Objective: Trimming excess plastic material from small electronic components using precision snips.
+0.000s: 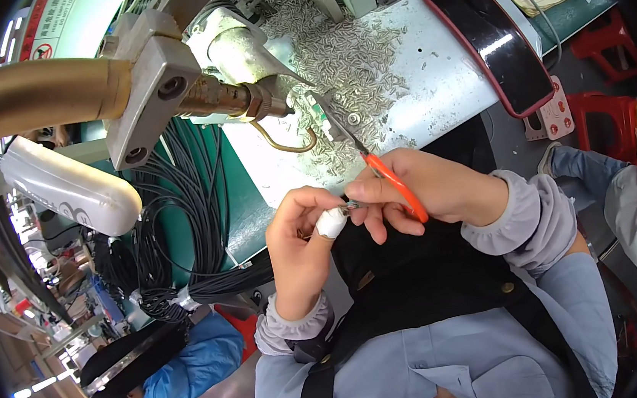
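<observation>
My left hand (299, 231), its thumb wrapped in white tape (331, 223), pinches a tiny metallic part (350, 206) in front of my apron. My right hand (417, 189) meets it there, with thumb and finger at the same part. Held across my right palm is a slim tool with an orange handle (398, 187); its long grey metal end points up and left over the bench, and I cannot tell if it is tweezers or scissors. Beyond its tip lies a small green piece (318, 111) by a metal fixture.
A machine nozzle (271, 105) with a bent brass tube (291, 148) hangs over the white worktop (442, 83). Small silvery pieces (365, 49) litter it. A red-cased phone (488, 44) lies right. Black cables (196, 203) and a white lamp (72, 188) are left. Other people sit nearby.
</observation>
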A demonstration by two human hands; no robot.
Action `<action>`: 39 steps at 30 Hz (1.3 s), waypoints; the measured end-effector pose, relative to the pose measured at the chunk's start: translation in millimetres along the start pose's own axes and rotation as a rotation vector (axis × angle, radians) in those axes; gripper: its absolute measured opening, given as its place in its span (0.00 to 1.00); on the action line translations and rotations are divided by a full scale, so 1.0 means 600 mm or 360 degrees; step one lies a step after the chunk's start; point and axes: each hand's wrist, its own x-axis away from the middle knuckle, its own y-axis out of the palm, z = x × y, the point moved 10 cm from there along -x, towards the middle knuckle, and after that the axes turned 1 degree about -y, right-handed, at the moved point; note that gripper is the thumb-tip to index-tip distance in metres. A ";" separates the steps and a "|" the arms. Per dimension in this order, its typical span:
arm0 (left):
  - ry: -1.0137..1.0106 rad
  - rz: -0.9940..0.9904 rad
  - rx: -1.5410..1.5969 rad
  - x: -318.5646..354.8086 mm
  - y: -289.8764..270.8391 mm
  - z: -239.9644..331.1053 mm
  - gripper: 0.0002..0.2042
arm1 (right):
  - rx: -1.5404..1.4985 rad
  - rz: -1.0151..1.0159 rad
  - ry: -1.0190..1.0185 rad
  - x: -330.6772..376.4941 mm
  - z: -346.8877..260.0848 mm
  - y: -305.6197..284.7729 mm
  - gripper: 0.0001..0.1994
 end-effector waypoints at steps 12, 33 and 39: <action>-0.0292 -0.0018 0.0212 0.003 -0.012 -0.016 0.05 | 0.2268 0.0724 -0.1469 0.075 -0.128 0.048 0.08; 0.0159 0.0351 0.0104 0.020 -0.020 0.013 0.08 | 0.1078 0.0692 -0.0601 0.051 -0.057 -0.016 0.09; 0.0287 0.0329 -0.0070 0.020 -0.012 0.032 0.08 | 0.1650 0.0739 -0.0454 0.046 -0.043 -0.004 0.13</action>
